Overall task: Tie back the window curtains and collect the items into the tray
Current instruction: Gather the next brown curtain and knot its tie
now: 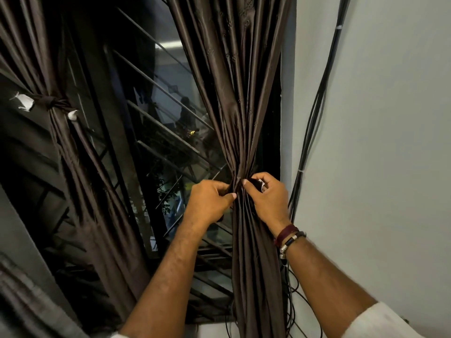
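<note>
The right curtain (240,98), dark brown and shiny, hangs gathered into a narrow bunch at hand height. My left hand (207,202) grips the bunch from the left. My right hand (267,197) grips it from the right and holds a dark tie-back strip with a white tag (260,183) against the fabric. The left curtain (73,152) is gathered and bound by a knotted brown tie-back (52,103) with white tags at its ends. No tray is in view.
Between the curtains is a dark window (156,142) with metal bars. Several black cables (314,113) run down the grey wall (380,142) right of the curtain and hang below my right wrist.
</note>
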